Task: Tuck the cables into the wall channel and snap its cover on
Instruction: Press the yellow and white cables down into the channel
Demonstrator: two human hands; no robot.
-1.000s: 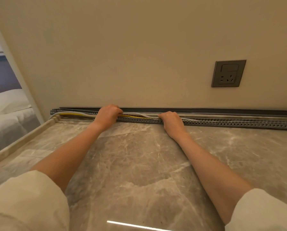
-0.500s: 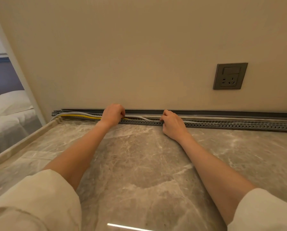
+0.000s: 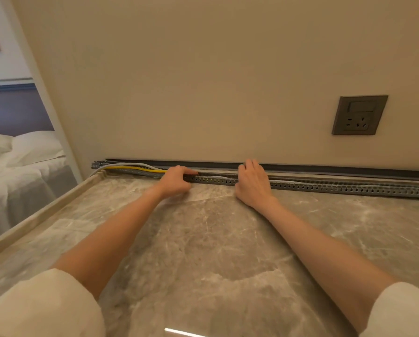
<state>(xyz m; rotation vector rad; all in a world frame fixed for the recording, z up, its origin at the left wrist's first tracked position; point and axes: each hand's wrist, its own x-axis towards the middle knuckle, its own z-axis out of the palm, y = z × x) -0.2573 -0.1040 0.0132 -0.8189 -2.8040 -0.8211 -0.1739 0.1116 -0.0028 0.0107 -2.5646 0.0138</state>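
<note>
- Cables [image 3: 130,167] only half tucked: yellow and grey runs bulging out of the slotted grey wall channel [image 3: 325,187] at its left end, lying lower and neater between the two hands.
- Left hand [image 3: 177,181] curled into a loose fist right on the channel edge, forefinger poking along the top, looks to be pressing the yellow cable down where it dives in. Can't tell if anything is actually pinched under there.
- Right hand [image 3: 252,183] draped flat over the channel further right, fingers fairly straight and spread over the top toward the wall, heel on the marble countertop [image 3: 215,239]. Probably pinning the tucked stretch so it doesn't spring back out while the left works.
- Dark strip [image 3: 337,169] lying along the wall base just behind the channel, likely the cover, parked there within reach. Not snapped on yet.
- Still on the tucking step by the look of it; left end needs feeding in before any cover goes on, otherwise a pinched cable or a cover that won't seat.
- Wall socket [image 3: 359,115] up on the right, white bedding [image 3: 21,152] off to the left past the counter edge.
</note>
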